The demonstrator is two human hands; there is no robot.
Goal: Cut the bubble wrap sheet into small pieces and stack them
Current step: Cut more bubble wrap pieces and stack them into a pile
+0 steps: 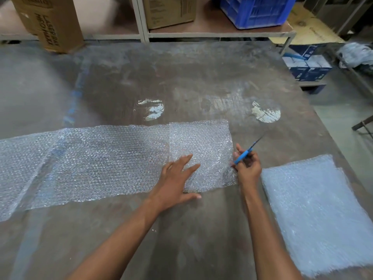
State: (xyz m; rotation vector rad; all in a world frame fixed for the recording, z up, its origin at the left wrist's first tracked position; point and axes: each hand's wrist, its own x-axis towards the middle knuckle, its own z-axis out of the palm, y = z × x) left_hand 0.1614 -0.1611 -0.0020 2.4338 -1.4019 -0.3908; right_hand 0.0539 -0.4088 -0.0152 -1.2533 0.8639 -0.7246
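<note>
We see bare table [201, 77] across the whole far half, open for passing. The bubble wrap sheet [90, 158] blocks the middle band from the left edge to centre-right, lying flat and low. The left hand [177, 178] lies flat on its right end; the right hand [247, 164] sits just beside that end holding blue scissors [245, 153], blades pointing far-right. A narrow bare strip runs between the right hand and the stack of cut pieces [314, 209] at near right. Near-centre table is free apart from both forearms. A cardboard box [54, 23] stands at far left, shelf frame [212, 34] along the far edge.
</note>
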